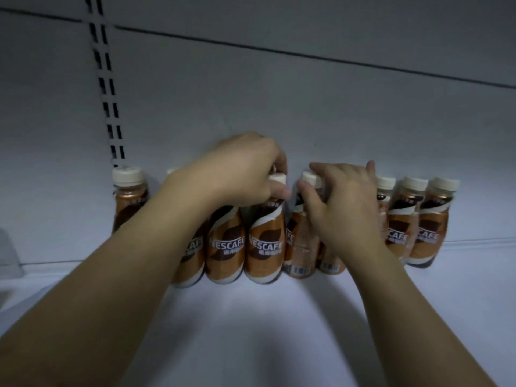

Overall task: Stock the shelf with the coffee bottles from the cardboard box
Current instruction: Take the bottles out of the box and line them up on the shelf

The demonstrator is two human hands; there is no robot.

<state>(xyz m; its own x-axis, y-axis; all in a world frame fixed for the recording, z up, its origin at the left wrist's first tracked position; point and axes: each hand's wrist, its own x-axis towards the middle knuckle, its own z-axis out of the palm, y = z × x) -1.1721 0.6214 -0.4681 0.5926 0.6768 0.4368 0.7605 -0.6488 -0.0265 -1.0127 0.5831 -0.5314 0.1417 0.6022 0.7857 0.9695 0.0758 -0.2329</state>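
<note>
Several brown-and-orange coffee bottles with cream caps stand in a row along the back of the white shelf [251, 331]. My left hand [240, 174] grips the neck and cap of a coffee bottle [265, 247] whose label faces me. My right hand [343, 202] is closed on the neck of the neighbouring coffee bottle [301, 247], whose barcode side faces out. More bottles stand at the right end [427, 227], and one bottle [128, 202] stands apart at the left. The cardboard box is out of view.
The white back panel [279, 101] rises behind the row, with a slotted upright [106, 88] at the left. A pale, unclear object [8, 247] sits at the left edge. The front part of the shelf is bare white surface.
</note>
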